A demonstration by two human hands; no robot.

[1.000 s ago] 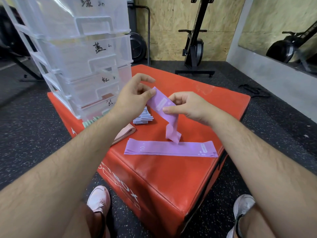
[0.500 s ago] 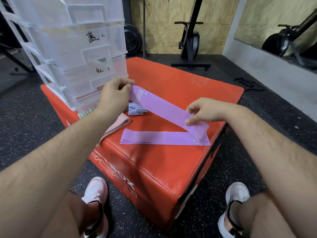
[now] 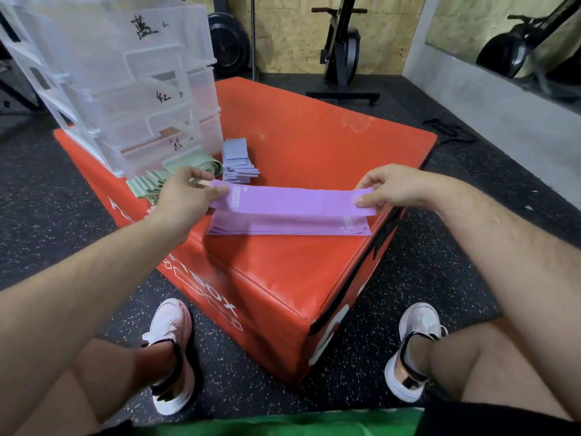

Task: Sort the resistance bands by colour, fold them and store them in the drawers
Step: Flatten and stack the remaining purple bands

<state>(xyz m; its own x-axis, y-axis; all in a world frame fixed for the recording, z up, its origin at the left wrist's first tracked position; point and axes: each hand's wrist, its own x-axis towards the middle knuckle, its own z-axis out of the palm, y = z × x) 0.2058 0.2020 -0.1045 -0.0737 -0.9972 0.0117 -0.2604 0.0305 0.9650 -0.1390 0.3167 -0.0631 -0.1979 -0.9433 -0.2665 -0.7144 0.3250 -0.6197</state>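
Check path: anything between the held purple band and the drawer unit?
Yes. The green bands and the blue-grey folded stack lie on the red plyo box right in front of the drawer unit, between it and the held purple band, which the left hand and right hand pinch at its ends.

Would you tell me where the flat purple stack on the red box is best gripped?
Pinch the purple stack at its short right end, coming from the right: it lies flat, and that end sits by the red box edge.

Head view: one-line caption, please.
Left hand and right hand hold one purple band over a second band on the red box.
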